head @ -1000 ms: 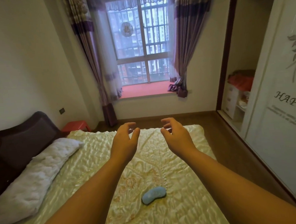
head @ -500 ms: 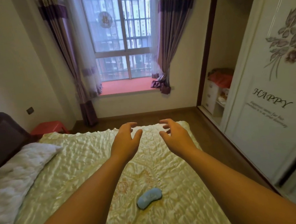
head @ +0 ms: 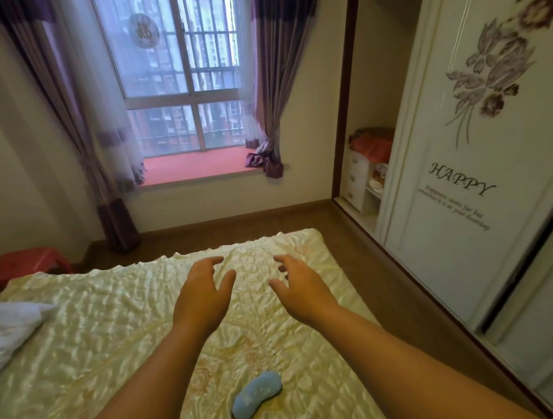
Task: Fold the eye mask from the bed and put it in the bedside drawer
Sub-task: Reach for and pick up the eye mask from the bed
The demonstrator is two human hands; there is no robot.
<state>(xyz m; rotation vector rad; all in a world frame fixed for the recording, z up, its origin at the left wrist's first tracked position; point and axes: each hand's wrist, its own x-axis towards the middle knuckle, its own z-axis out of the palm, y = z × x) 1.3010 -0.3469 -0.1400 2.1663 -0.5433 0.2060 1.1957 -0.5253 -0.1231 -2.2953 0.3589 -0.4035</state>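
Both hands are stretched out over the bed, empty. The left hand (head: 203, 298) has its fingers loosely curled and spread, thumb apart from the rest, gripping nothing. The right hand (head: 301, 290) is the same: fingers slack and parted, palm down, nothing in it. The two hands hang side by side with a gap between them, above the far half of the bed (head: 91, 334).

The eye mask (head: 256, 393) is a small light blue pad lying flat and unfolded on the cream quilted bedspread, nearer than the hands and between the two forearms. Neither hand touches it.

At the left edge a white pillow (head: 7, 326) lies on the bed, and beyond it, on the floor by the far left corner, stands a red stool (head: 25, 260). On the far wall is a window (head: 182, 69) with purple curtains (head: 279, 73) hanging at either side and a red sill below it. Along the right side runs a white wardrobe door (head: 459, 152) with a flower print and the word HAPPY; to its left the wardrobe is open, showing a small white drawer unit (head: 357, 178) with red cloth on top.
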